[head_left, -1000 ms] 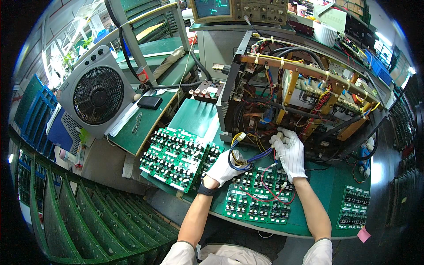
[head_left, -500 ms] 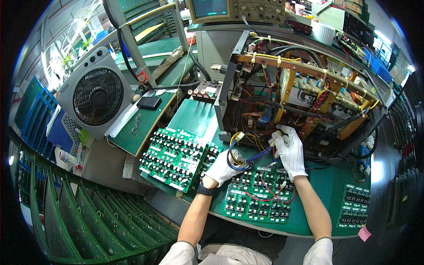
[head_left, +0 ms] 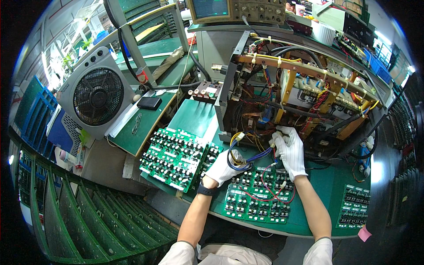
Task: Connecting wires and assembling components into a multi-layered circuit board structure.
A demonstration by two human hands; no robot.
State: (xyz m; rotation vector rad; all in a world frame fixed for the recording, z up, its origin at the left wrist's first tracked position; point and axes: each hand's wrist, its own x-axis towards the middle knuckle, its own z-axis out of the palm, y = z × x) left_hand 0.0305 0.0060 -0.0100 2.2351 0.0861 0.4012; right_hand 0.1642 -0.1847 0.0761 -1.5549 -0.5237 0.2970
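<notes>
In a white glove, my left hand [head_left: 225, 168] is closed around a looped bundle of blue, black and yellow wires [head_left: 258, 155]. My right hand [head_left: 291, 152], gloved too, pinches at the wires' other end near a small white connector [head_left: 274, 140]; its fingers partly hide what they grip. Both hands are at the lower front of an open electrical chassis [head_left: 304, 84] full of cables and boards. Below them a panel of green circuit boards [head_left: 258, 198] lies on the green bench mat, with a thin red wire [head_left: 256, 198] across it.
More green circuit boards [head_left: 172, 159] lie to the left, and another board panel [head_left: 354, 203] at the right edge. A box fan [head_left: 98, 95] stands at the far left beside a black wallet-like item [head_left: 149, 103]. An oscilloscope [head_left: 212, 11] sits behind; green racks [head_left: 88, 212] fill the lower left.
Almost nothing differs. The fingers of my right hand have shifted very slightly at the connector; my left hand stays in place on the wires.
</notes>
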